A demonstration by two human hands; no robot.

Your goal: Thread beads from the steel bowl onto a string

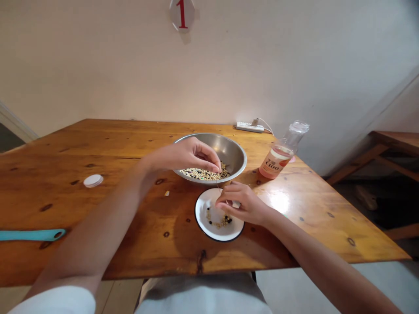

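Observation:
My left hand (198, 156) is above the near side of a steel bowl (240, 162), its thumb and fingertips pinched together. A thin thread (217, 185) runs down from those fingertips towards my right hand (240, 203). That hand is closed over the right side of a white plate (202, 216) with a dark rim, its fingers bent around the thread. Small beads (216, 223), yellowish and black, lie in a curved row on the plate; whether they are strung cannot be made out. Many mixed beads (199, 174) cover the bowl's bottom.
A bottle of pink drink (276, 159) without its cap stands tilted in view, right of the bowl. Behind is a white power strip (249, 127). On the left lie a white lid (93, 180) and a turquoise handle (32, 235). A small pale scrap (166, 193) is nearby.

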